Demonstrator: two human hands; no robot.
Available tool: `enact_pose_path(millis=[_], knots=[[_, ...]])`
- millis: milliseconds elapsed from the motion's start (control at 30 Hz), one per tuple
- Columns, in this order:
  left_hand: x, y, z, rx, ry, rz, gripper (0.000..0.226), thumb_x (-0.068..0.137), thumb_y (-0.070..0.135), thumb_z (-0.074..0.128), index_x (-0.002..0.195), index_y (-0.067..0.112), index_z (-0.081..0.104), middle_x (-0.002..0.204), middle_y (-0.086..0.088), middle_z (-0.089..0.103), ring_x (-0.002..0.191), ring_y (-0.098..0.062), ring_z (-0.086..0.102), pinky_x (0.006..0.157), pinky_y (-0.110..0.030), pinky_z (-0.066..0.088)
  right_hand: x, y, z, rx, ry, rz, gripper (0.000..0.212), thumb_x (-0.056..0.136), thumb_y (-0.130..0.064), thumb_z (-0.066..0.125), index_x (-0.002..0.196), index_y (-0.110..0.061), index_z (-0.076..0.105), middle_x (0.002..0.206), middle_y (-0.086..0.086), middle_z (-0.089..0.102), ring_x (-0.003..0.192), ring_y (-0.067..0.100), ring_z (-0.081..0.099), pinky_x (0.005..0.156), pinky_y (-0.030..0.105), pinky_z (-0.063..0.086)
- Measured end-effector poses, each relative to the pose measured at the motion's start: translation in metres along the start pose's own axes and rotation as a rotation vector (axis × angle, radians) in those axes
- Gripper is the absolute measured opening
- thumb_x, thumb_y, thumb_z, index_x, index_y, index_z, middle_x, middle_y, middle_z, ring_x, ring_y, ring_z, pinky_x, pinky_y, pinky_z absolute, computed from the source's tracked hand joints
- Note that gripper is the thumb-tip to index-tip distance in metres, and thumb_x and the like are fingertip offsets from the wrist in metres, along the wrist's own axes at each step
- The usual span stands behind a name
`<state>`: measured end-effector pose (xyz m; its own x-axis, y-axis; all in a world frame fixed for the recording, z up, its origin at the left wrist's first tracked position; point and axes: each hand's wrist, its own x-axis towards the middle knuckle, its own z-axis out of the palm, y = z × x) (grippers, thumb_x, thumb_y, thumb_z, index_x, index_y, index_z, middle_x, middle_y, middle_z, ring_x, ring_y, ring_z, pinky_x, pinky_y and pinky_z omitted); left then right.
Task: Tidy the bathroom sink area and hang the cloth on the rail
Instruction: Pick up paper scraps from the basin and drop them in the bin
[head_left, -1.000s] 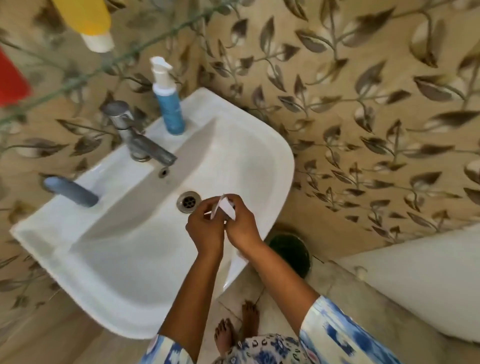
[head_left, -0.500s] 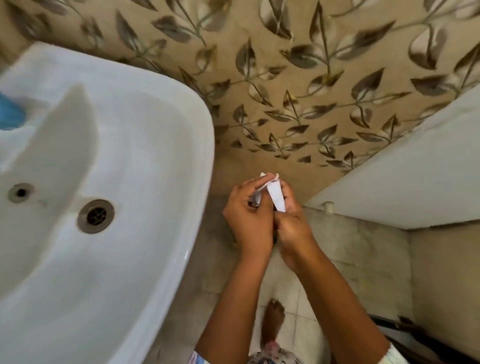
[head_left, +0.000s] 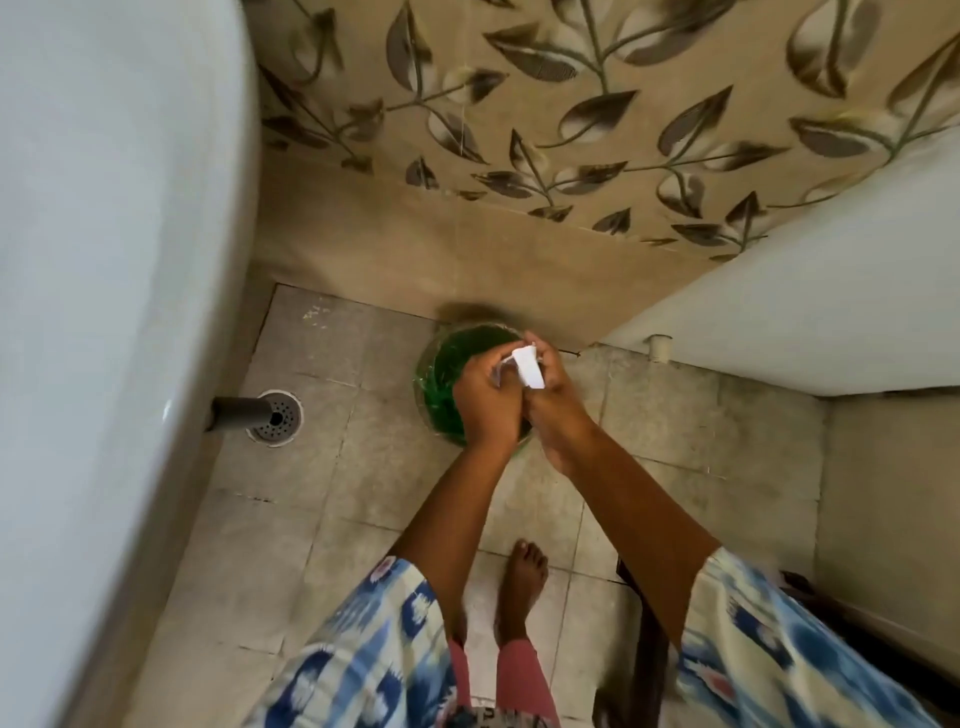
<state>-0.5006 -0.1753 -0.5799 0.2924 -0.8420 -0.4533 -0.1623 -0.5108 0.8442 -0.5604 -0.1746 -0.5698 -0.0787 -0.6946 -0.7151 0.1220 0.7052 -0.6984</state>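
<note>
A small folded piece of white paper (head_left: 527, 367) is pinched between both hands. My left hand (head_left: 485, 397) and my right hand (head_left: 556, 400) press together around it, fingers closed. The hands hover directly above a green bin (head_left: 441, 371) standing on the floor by the wall. The white sink (head_left: 104, 291) fills the left edge, seen from its side. No cloth and no rail are in view.
A round floor drain (head_left: 275, 418) with a grey pipe (head_left: 239, 410) running to it sits under the sink. A white slanted surface (head_left: 810, 312) stands at the right. The leaf-patterned tile wall (head_left: 519, 104) runs behind. My bare foot (head_left: 524, 571) stands on the tiled floor.
The view swung from the sink basin to the right and down to the floor. Both hands carried the paper away from the basin and now hold it over the green bin.
</note>
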Motion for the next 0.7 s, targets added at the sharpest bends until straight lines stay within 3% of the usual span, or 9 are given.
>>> enact_pose_path(millis=[167, 367, 533, 700], knots=[[0.036, -0.041, 0.020, -0.021, -0.042, -0.186, 0.029, 0.094, 0.007, 0.042, 0.111, 0.016, 0.065, 0.123, -0.012, 0.061, 0.112, -0.027, 0.055, 0.095, -0.038, 0.048, 0.052, 0.025, -0.007, -0.007, -0.077, 0.097, 0.070, 0.085, 0.017, 0.043, 0.139, -0.025, 0.034, 0.135, 0.013, 0.050, 0.111, 0.023, 0.054, 0.073, 0.026, 0.054], [0.068, -0.086, 0.032, -0.047, -0.081, -0.287, 0.031, 0.094, 0.005, 0.041, 0.111, 0.015, 0.065, 0.124, -0.012, 0.060, 0.112, -0.028, 0.055, 0.096, -0.042, 0.049, 0.095, 0.058, -0.010, -0.036, -0.081, 0.132, 0.067, 0.081, 0.021, 0.041, 0.137, -0.015, 0.036, 0.136, 0.018, 0.048, 0.111, 0.023, 0.051, 0.086, 0.032, 0.049], [0.088, -0.109, 0.041, -0.135, -0.135, -0.383, 0.033, 0.091, -0.002, 0.040, 0.113, 0.009, 0.062, 0.126, -0.017, 0.058, 0.113, -0.032, 0.055, 0.099, -0.047, 0.046, 0.122, 0.082, -0.015, -0.033, -0.050, 0.161, 0.070, 0.080, 0.020, 0.047, 0.140, -0.013, 0.033, 0.140, 0.017, 0.046, 0.125, 0.030, 0.048, 0.096, 0.036, 0.046], [0.099, -0.124, 0.046, -0.124, -0.246, -0.391, 0.040, 0.092, -0.004, 0.033, 0.124, 0.009, 0.054, 0.135, -0.018, 0.050, 0.120, -0.031, 0.049, 0.102, -0.040, 0.043, 0.141, 0.096, -0.019, -0.191, -0.098, 0.171, 0.079, 0.081, 0.017, 0.049, 0.147, -0.018, 0.022, 0.142, 0.012, 0.044, 0.119, 0.024, 0.050, 0.074, 0.022, 0.048]])
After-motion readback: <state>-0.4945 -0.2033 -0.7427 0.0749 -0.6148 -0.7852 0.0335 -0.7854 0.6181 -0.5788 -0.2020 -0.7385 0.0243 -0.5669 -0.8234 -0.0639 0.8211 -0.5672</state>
